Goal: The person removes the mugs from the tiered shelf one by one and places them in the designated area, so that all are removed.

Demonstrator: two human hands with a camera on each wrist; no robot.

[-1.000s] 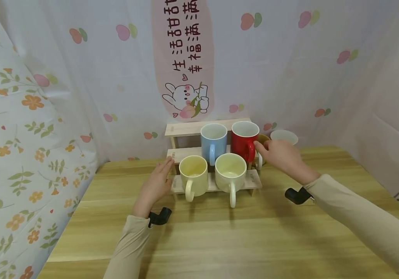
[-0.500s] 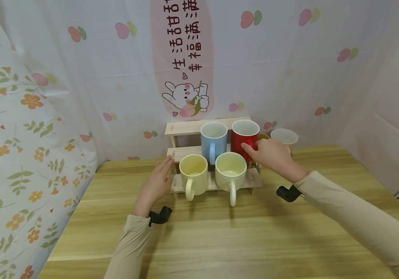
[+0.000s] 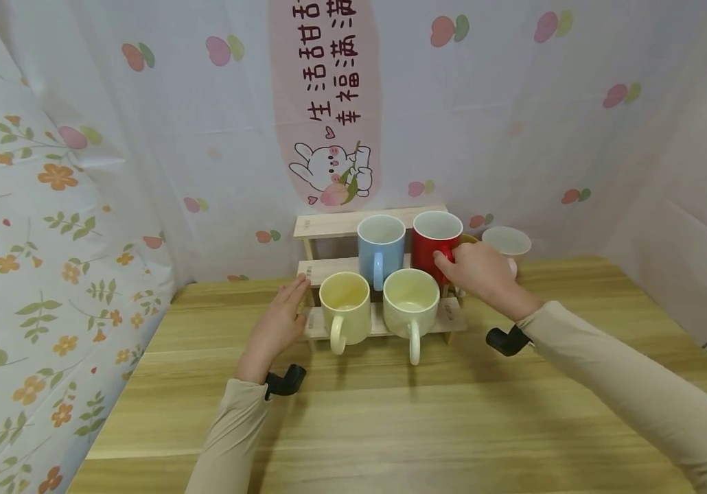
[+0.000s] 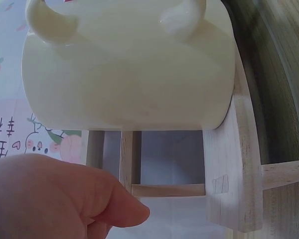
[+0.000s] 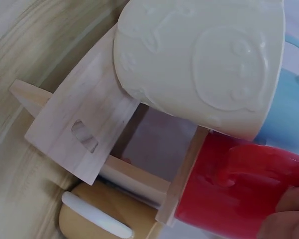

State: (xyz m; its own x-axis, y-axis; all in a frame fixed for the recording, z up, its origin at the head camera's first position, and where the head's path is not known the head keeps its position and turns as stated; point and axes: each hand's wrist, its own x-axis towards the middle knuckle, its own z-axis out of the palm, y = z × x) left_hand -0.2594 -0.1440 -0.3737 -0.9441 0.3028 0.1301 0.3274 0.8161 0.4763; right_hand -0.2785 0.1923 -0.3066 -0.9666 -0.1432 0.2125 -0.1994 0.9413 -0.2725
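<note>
In the head view, my right hand (image 3: 486, 271) grips the red mug (image 3: 423, 247) at its handle side, thumb across the front by the handle. The right wrist view shows fingertips (image 5: 289, 219) against the red wall. That mug stands at the right of the middle shelf, beside a blue mug (image 3: 368, 254). My left hand (image 3: 272, 329) touches the left end of the wooden three-step rack (image 3: 319, 269) with extended fingers. Near it on the lowest step is a yellow mug (image 3: 356, 315), seen close in the left wrist view. A cream mug (image 5: 199, 64) with a raised pattern stands right of it.
Behind the right hand stand a white-rimmed cup (image 3: 504, 239) and a brown mug (image 5: 102, 206) with a white handle, both beside the rack. The top step (image 3: 329, 225) backs onto a printed curtain (image 3: 205, 137). A wooden table (image 3: 353, 425) carries everything.
My right hand has moved left onto the red mug, its thumb now over the front beside the handle. The left hand and the mugs have stayed in place.
</note>
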